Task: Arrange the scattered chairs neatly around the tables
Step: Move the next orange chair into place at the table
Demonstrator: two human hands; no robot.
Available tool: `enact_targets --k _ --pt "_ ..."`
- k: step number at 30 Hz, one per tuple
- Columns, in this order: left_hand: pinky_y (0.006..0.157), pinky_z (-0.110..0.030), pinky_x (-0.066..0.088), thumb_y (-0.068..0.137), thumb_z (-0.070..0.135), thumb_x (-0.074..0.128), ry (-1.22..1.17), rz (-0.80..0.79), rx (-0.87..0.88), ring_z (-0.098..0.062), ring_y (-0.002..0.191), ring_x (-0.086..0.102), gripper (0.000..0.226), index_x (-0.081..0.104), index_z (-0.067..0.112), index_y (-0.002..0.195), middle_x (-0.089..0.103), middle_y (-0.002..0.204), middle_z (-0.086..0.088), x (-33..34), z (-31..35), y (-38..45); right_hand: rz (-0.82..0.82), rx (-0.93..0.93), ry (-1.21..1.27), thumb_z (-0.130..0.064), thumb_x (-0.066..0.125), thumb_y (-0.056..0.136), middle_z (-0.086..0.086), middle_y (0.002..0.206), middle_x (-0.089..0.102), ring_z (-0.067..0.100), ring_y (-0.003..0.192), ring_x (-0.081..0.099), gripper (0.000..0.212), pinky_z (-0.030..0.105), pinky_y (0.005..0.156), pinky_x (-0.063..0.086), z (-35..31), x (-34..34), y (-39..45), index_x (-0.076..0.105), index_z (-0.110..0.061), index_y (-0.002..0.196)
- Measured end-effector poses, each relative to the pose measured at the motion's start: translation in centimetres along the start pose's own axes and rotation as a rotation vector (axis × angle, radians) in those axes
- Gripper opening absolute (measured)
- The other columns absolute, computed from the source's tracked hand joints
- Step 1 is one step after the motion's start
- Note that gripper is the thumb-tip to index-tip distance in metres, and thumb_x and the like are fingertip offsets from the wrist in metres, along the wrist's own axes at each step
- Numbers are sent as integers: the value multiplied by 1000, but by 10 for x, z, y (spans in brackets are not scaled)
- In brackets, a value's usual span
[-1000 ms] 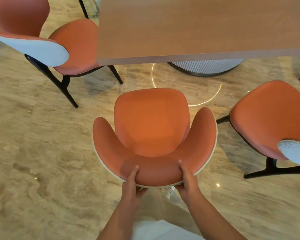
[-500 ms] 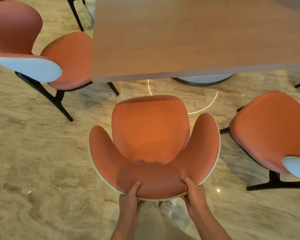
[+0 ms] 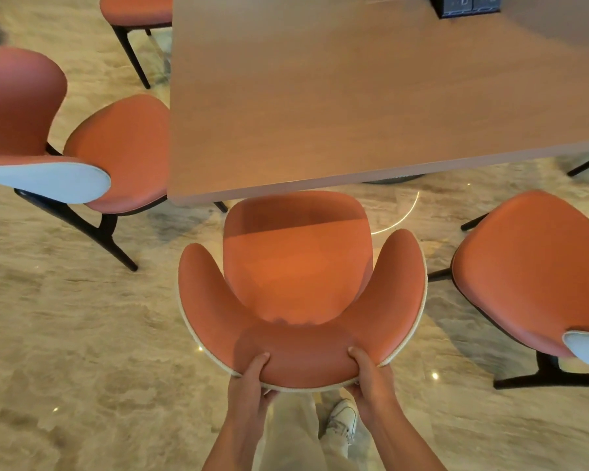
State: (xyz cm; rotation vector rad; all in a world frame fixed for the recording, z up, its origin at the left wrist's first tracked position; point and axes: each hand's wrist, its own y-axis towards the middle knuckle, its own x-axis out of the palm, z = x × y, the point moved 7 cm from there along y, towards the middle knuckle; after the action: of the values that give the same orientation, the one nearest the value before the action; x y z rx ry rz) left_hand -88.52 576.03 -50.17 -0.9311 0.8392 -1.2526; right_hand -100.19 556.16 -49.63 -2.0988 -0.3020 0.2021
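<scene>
1. Since a second ago, the orange chair (image 3: 300, 283) I hold has slid forward: its seat front, then short of the wooden table (image 3: 354, 96), now lies just under the table's near edge, and the table's shadow crosses the seat.
2. Nearest me, my pale trouser leg (image 3: 293, 433) and one white sneaker (image 3: 341, 419) stand on the marble floor (image 3: 82, 334) right behind the chair.
3. My left hand (image 3: 249, 382) grips the top rim of the backrest, thumb over the orange front, fingers curled behind the cream edge.
4. My right hand (image 3: 371, 379) grips the same rim further right, thumb on the front as well.
5. To my right a second orange chair (image 3: 531, 277) stands angled on black legs, apart from mine and clear of the table edge.
6. To my left a third orange chair (image 3: 116, 154) has its seat tucked beside the table's left side, its backrest towards me.
7. Farther off, the seat of another chair (image 3: 135, 10) shows at the top, by the table's far left side.
8. On the far tabletop sits a dark socket box (image 3: 468, 5).
</scene>
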Motion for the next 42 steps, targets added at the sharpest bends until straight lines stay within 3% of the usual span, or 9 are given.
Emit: enact_targets --k 4,10,13,16,20,23,29,33,42 --pt "74 -41 57 88 10 73 10 9 -23 -28 93 67 36 62 -1 120 71 106 -13 -2 -3 -8 28 38 6 -2 68 88 9 104 72 27 96 68 30 47 89 55 6 -3 -3 63 -8 117" --pt "75 -45 60 82 26 81 52 72 -85 -29 97 66 48 58 5 119 68 111 -13 -3 -2 -9 65 8 -93 -19 78 83 4 94 73 23 88 68 22 50 87 57 0 -5 -6 66 -14 100" --pt "79 -49 60 83 29 82 61 85 -105 -32 98 67 50 57 4 118 67 109 -14 -5 0 -5 80 -5 -113 -13 74 85 4 87 70 22 79 65 12 47 78 54 -2 -4 -6 65 -15 93" --pt "81 -52 60 86 22 79 55 113 -112 -34 98 66 46 55 1 120 65 106 -16 -4 -1 -4 81 -28 -165 -7 71 85 10 82 64 29 77 59 16 43 73 46 -5 -8 -3 62 0 97" --pt "65 -44 57 87 19 78 38 116 -145 -33 88 65 44 53 -1 117 64 99 -16 7 -8 -9 93 -25 -213 -8 72 84 12 96 72 31 90 68 22 51 87 57 -12 -18 6 64 -7 104" --pt "61 -41 54 86 19 79 21 113 -186 -34 90 65 43 53 1 116 63 102 -17 18 -18 -11 87 -26 -208 -8 71 85 13 100 71 31 94 67 20 49 81 58 -25 -25 14 62 -10 102" --pt "64 -41 57 83 24 83 2 94 -201 -32 92 67 53 55 3 123 66 105 -14 29 -24 -15 102 3 -237 -17 77 81 10 106 71 30 99 67 36 45 77 58 -31 -30 20 61 -9 113" --pt "62 -39 58 82 27 83 47 71 -175 -31 94 68 55 56 2 123 68 107 -13 28 -23 -14 94 8 -212 -23 79 81 5 102 71 24 94 67 33 39 72 56 -35 -27 12 63 -15 108" --pt "76 -43 60 82 35 82 44 56 -110 -30 100 69 49 61 5 115 70 109 -12 29 -28 -18 16 33 -208 -34 80 83 1 106 75 19 98 70 40 37 72 58 -37 -27 5 65 -20 117"
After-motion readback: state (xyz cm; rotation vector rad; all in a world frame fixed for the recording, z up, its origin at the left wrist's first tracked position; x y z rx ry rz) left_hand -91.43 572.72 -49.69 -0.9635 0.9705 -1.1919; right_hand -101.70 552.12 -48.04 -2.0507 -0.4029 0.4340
